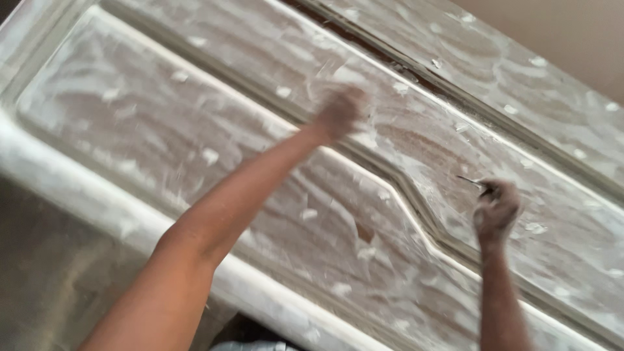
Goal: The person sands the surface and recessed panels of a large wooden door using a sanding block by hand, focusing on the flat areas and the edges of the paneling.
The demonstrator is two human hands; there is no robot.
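One wooden door [195, 130] lies slantwise across the view, its face smeared with whitish filler and dotted with many small pale patches, too many and too blurred to count surely. It has one large recessed panel with a raised moulding around it, the moulding bending in a kink near the middle right. Two bare hands work on it, both dusted white. The left hand [339, 114] is stretched far out at the end of a long arm and rests on the panel face close to the upper moulding; it is blurred, so whether it is flat, curled or holding something cannot be told. The right hand [497, 207] is closed in a grip around one thin metal blade [469, 180], seemingly a scraper or putty knife, whose tip points left and lies against the door just above the kinked moulding. The two hands are well apart. A plain beige wall [572, 39] shows at the upper right corner.
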